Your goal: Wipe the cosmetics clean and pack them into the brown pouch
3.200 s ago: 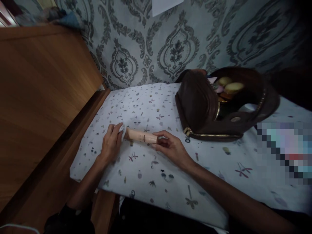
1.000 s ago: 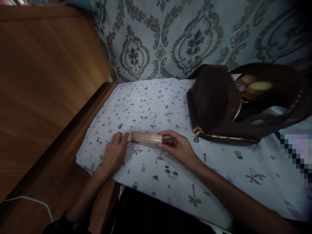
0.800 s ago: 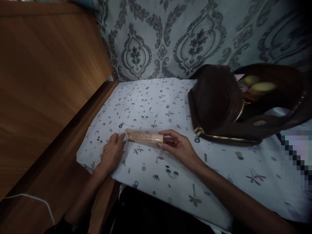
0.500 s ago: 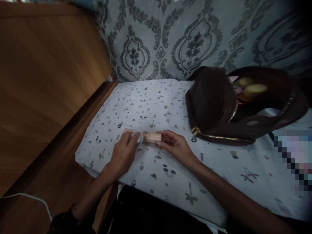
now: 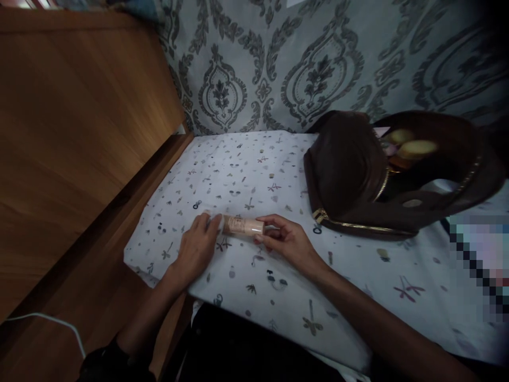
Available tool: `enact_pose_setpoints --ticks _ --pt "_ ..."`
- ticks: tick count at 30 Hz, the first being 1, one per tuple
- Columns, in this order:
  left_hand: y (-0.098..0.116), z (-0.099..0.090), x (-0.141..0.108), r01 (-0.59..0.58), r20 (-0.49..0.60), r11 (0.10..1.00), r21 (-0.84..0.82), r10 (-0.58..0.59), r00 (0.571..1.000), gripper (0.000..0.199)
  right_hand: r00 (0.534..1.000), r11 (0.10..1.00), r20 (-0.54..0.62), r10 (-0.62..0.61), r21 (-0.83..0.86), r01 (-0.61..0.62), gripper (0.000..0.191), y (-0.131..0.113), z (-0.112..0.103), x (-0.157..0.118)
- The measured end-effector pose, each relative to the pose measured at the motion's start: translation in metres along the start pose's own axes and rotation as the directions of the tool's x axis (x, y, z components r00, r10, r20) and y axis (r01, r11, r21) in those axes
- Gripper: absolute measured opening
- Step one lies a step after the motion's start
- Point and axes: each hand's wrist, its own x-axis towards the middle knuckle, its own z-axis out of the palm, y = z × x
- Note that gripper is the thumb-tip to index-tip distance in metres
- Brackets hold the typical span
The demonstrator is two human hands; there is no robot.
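Observation:
A slim beige cosmetic bottle (image 5: pixel 243 226) with small print lies level just above or on the patterned white cloth (image 5: pixel 238 175); I cannot tell whether it touches. My right hand (image 5: pixel 284 236) pinches its right end between thumb and fingers. Around its left end, my left hand (image 5: pixel 199 239) is closed, thumb and forefinger against the bottle. A thin whitish, see-through bit shows by the left fingertips, too blurred to make out. The left tip of the bottle is mostly hidden by those fingers.
An open brown bag (image 5: pixel 350 159) with a gold zip stands at the right, with yellowish round items (image 5: pixel 417 148) inside. Wooden panelling (image 5: pixel 79 106) rises at the left. A patterned curtain or wall covering (image 5: pixel 262 63) is behind. A white cable (image 5: pixel 51 317) lies lower left.
My left hand has slid slightly left along the bottle, baring more of its printed side. The whitish bit moved left with it. My right hand keeps its hold.

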Motion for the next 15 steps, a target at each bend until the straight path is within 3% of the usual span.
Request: enact_pose_setpoints --ticks 4,8,11,15 --pt "-0.025 0.003 -0.01 0.138 0.058 0.99 -0.004 -0.138 0.989 0.035 1.0 1.0 0.003 -0.007 0.021 0.007 0.049 -0.003 0.001 0.0" --pt "-0.031 0.0 -0.013 0.186 0.089 0.98 -0.068 -0.179 0.98 0.034 1.0 0.998 0.004 -0.027 0.048 0.026 0.046 -0.003 0.001 0.0" --pt "-0.021 -0.006 -0.01 0.139 0.025 0.979 -0.147 -0.137 0.99 0.033 0.998 0.997 -0.011 -0.057 0.047 0.057 0.045 -0.002 0.001 0.0" --pt "0.012 -0.018 0.002 -0.078 -0.132 0.941 -0.328 0.036 0.991 0.031 0.995 0.995 -0.017 -0.093 0.017 0.094 0.043 -0.002 0.002 0.0"
